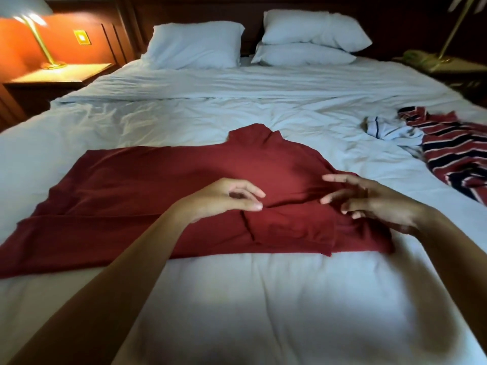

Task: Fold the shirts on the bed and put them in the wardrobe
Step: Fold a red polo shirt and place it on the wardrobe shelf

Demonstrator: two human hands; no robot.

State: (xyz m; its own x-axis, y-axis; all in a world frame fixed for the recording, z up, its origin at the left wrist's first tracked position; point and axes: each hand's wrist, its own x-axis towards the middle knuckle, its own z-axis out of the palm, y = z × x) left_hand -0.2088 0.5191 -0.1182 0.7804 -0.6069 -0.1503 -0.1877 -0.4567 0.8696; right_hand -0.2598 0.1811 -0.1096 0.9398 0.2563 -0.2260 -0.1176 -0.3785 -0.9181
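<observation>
A dark red shirt lies spread across the white bed, collar toward the pillows, with its right sleeve folded in over the body. My left hand hovers over the shirt's middle, fingers loosely curled and holding nothing. My right hand hovers just above the folded right side, fingers spread and relaxed. A red, navy and white striped shirt lies crumpled at the bed's right edge, with a small white garment beside it.
Three white pillows rest against the dark headboard. A lit brass lamp stands on the left nightstand. Another nightstand with a lamp stem is at the far right. No wardrobe is in view.
</observation>
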